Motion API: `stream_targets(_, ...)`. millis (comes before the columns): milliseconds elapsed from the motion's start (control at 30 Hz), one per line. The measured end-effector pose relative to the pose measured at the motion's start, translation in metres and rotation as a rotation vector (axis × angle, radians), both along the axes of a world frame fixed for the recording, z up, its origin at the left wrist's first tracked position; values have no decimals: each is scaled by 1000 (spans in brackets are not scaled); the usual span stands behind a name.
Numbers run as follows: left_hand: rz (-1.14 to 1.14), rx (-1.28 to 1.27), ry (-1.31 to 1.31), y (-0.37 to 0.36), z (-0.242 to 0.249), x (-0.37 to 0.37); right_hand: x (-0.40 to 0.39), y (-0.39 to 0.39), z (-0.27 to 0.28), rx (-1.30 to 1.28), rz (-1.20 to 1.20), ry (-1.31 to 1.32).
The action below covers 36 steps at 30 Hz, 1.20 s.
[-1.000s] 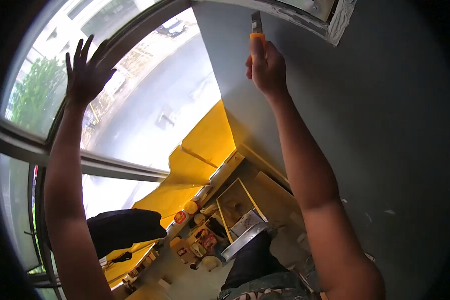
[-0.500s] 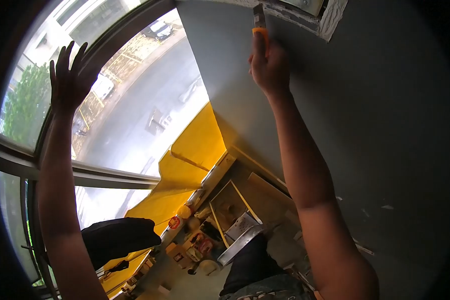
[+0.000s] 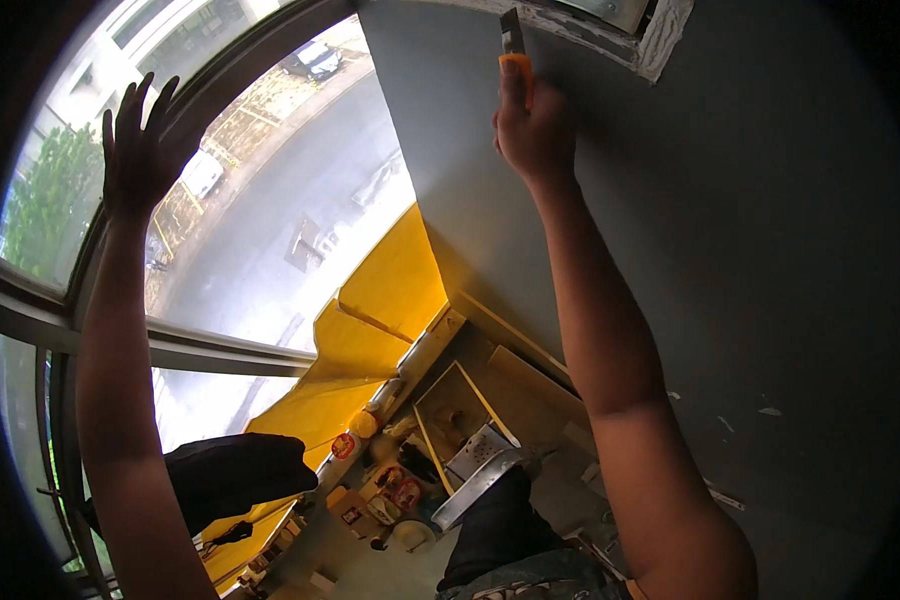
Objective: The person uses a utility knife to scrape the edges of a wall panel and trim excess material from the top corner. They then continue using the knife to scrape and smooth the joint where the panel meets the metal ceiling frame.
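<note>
My right hand (image 3: 538, 130) is closed round the handle of an orange-handled knife (image 3: 515, 65), the thumb lying along it. Its flat, straight metal blade points up, the tip close to the rough white edging (image 3: 580, 28) of an opening in the grey wall (image 3: 730, 220). On the other side, my left hand (image 3: 140, 155) is raised with fingers spread at the dark window frame (image 3: 240, 55). Its palm side is hidden from view.
Below me stands a stepladder (image 3: 478, 490) with yellow rails. Boxes, tubs and tools (image 3: 390, 495) lie on the floor beside it. Yellow sheeting (image 3: 385, 285) lines the lower window side. A dark cloth-like thing (image 3: 240, 478) hangs by my left arm. Outside, a street lies far below.
The knife and my right hand have shifted very slightly left along the white edging. My left hand stays at the window frame, fingers still spread.
</note>
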<state>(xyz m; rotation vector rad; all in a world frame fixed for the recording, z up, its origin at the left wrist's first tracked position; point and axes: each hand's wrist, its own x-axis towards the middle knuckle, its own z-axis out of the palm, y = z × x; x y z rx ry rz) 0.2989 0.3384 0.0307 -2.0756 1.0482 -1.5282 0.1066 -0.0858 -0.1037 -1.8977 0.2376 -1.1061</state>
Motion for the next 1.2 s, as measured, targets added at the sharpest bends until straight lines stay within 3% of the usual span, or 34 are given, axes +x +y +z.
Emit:
stream_targets(367, 45, -2, 13, 1, 1, -2, 11, -3, -6, 12, -26, -38)
stream_targets(733, 95, 17, -23, -1, 1, -5, 2, -5, -7, -119, -226, -37)
stream_targets(1000, 129, 11, -57, -4, 3, -6, -20, -14, -8, -27, -174, -61)
stream_targets(1067, 262, 54, -35, -5, 4, -12, -19, -14, -7, -92, -165, -52)
stream_targets(1200, 85, 12, -37, -1, 1, -4, -15, -10, -9, -153, -114, -35)
